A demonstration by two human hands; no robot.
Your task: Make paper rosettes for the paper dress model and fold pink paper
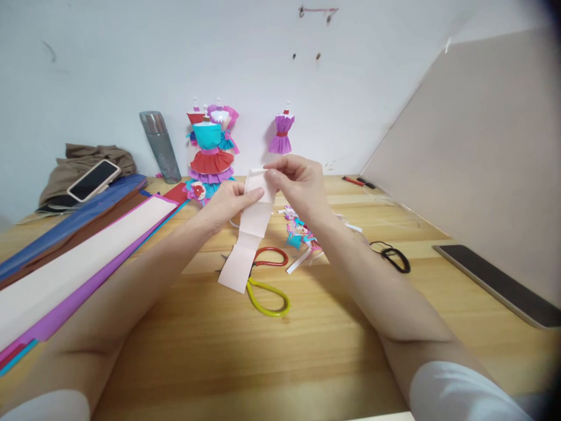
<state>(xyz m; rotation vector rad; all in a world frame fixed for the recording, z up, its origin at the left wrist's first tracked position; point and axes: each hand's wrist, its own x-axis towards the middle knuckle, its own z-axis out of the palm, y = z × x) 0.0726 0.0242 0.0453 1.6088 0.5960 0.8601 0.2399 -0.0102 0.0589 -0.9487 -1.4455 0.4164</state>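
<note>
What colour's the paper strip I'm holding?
The paper strip is pale pink; head view shows it best.

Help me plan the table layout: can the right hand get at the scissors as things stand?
Probably yes: the scissors lie near the right hand, handles uncovered; the paper strip hides mainly the blades. The hand would likely need to release that strip first.
</note>
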